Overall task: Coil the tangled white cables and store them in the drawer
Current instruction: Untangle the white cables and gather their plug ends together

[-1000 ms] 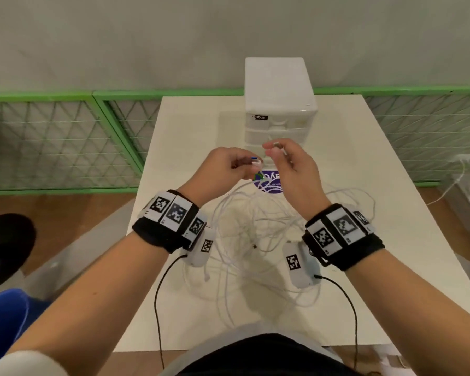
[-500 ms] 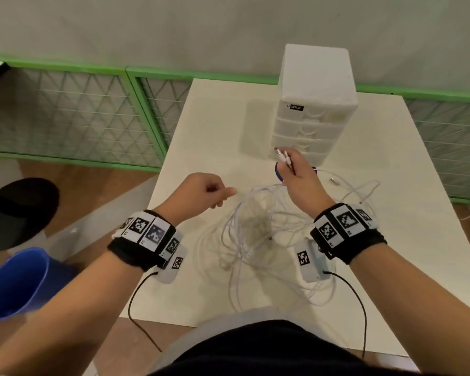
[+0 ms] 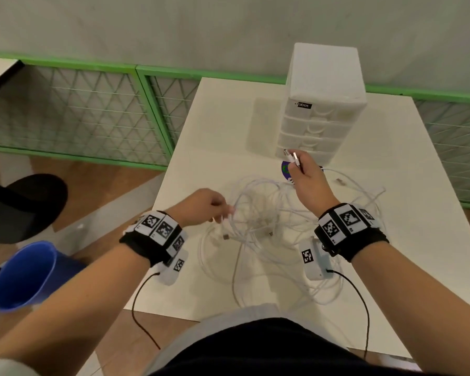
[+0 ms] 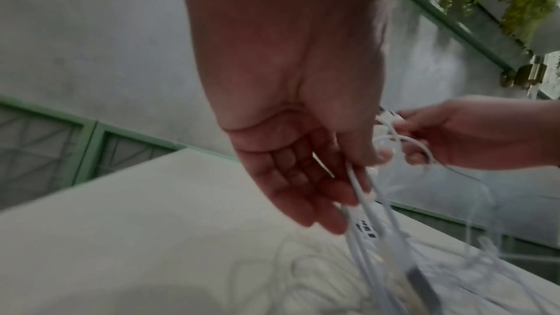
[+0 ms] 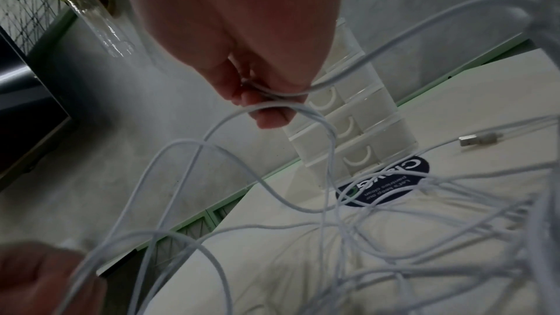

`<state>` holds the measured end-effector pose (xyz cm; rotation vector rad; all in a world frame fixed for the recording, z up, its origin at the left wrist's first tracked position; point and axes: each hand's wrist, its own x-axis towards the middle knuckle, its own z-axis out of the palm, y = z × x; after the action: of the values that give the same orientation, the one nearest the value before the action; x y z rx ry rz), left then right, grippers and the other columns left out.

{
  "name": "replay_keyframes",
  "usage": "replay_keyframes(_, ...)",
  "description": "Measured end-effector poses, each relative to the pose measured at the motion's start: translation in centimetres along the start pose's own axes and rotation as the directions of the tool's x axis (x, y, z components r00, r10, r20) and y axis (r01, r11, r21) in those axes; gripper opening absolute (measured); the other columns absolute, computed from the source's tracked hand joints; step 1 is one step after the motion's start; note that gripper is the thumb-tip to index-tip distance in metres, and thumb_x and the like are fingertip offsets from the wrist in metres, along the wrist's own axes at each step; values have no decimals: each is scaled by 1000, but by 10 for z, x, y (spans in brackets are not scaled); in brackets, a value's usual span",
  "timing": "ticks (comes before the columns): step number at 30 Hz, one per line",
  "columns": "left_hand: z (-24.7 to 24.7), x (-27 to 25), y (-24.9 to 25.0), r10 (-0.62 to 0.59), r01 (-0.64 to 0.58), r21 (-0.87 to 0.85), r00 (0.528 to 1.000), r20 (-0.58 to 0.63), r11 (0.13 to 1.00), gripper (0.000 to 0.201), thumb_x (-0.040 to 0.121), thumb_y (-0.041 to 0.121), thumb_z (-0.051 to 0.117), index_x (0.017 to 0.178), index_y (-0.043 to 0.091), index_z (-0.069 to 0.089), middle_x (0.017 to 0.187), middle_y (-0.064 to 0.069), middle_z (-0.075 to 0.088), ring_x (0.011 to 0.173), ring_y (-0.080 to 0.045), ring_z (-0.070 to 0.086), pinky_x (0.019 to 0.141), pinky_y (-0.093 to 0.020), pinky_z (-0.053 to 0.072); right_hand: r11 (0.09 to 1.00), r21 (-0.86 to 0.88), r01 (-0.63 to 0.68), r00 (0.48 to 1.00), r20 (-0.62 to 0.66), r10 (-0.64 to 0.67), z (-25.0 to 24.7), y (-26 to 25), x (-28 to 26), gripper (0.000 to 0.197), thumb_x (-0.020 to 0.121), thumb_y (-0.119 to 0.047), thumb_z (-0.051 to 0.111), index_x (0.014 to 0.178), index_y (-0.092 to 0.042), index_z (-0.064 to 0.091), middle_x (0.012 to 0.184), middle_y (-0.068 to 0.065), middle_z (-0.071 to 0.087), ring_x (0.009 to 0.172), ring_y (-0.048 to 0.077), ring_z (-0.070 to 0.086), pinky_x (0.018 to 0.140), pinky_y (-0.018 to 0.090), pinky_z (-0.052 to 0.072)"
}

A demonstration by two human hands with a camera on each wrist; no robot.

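A tangle of white cables (image 3: 263, 226) lies on the white table (image 3: 217, 137) between my hands. My right hand (image 3: 300, 169) is raised in front of the white drawer unit (image 3: 320, 104) and grips cable ends, their plugs (image 3: 292, 157) sticking up out of the fist (image 5: 266, 97). My left hand (image 3: 217, 210) is lower, at the left edge of the tangle, and pinches cable strands (image 4: 360, 191) between thumb and fingers. Every drawer of the unit is closed.
A round dark sticker (image 3: 285, 169) is on the table in front of the drawer unit. A loose plug (image 3: 339, 182) lies right of my right hand. Left of the table are a blue bucket (image 3: 25, 275), a black stool (image 3: 25, 207) and a green mesh fence (image 3: 79, 112).
My left hand has let go near the right hand, moved down and left, and taken hold of strands in the tangle. My right hand stays raised with the plug ends. My head has turned left.
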<state>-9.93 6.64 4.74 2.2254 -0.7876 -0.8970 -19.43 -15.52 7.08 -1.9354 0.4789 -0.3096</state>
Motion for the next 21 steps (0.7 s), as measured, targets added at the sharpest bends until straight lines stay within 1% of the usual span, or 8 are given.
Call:
replay_keyframes(3, -16, 5, 8, 3, -18, -99, 989, -148, 995, 33, 94, 31, 54, 67, 13, 56, 55, 2, 54, 44, -9, 49, 47, -19, 41, 999, -41, -9, 1000, -5, 8, -1, 8, -4, 32, 95, -10, 38, 123, -18, 50, 105, 3, 55, 91, 17, 49, 80, 28, 37)
replay_keyframes(5, -21, 10, 17, -9, -37, -190, 972, -235, 981, 22, 96, 27, 51, 79, 13, 57, 56, 1, 46, 46, -12, 41, 45, -18, 36, 998, -55, -33, 999, -17, 32, -2, 11, -7, 33, 95, -9, 38, 124, -17, 50, 106, 0, 57, 94, 18, 51, 81, 26, 35)
replay_keyframes(8, -22, 10, 35, 43, -126, -365, 973, -226, 923, 10, 98, 12, 42, 105, 14, 49, 60, 1, 43, 47, -8, 38, 47, -17, 33, 998, 17, -57, 998, 3, 57, 0, 11, -11, 38, 95, -9, 36, 130, -18, 47, 117, 0, 56, 109, 18, 52, 92, 26, 37)
replay_keyframes(11, -18, 10, 66, 161, -242, -447, 964, -212, 861, 17, 95, -2, 41, 101, 11, 50, 69, -3, 52, 54, -8, 51, 54, -20, 42, 996, 75, -47, 999, 22, 46, -6, 4, -16, 40, 98, -12, 36, 138, -16, 40, 128, -6, 51, 122, 10, 45, 108, 28, 32)
replay_keyframes(13, -16, 12, 86, 247, -312, -468, 949, -195, 827, 18, 92, -4, 48, 101, 9, 55, 79, -8, 57, 69, -13, 61, 65, -23, 50, 997, 76, 2, 1000, 11, -3, -12, -2, -18, 39, 97, -12, 39, 135, -17, 44, 101, -11, 59, 89, 3, 55, 93, 28, 42)
replay_keyframes(15, -14, 13, 102, 315, -347, -483, 937, -148, 804, 27, 88, -7, 55, 112, 5, 55, 91, -9, 59, 86, -19, 63, 79, -26, 53, 996, 87, 31, 999, -25, -29, -19, -9, -20, 36, 95, -9, 42, 127, -21, 53, 76, -10, 57, 59, 2, 48, 71, 22, 46)
replay_keyframes(19, -6, 17, 119, 376, -371, -464, 923, -87, 805, 51, 84, -9, 60, 130, 4, 45, 106, -8, 58, 104, -21, 60, 95, -30, 49, 968, 248, 28, 992, -124, 3, -33, -15, -29, 26, 93, -2, 44, 108, -15, 61, 74, 5, 60, 48, 4, 50, 55, 15, 45)
replay_keyframes(21, 0, 20, 121, 405, -388, -443, 912, -60, 808, 59, 81, -10, 64, 133, 9, 42, 110, -6, 57, 105, -19, 60, 97, -28, 49, 952, 305, 15, 987, -159, 36, -39, -14, -36, 24, 93, 0, 44, 108, -10, 61, 68, 2, 62, 46, 6, 49, 52, 15, 44)
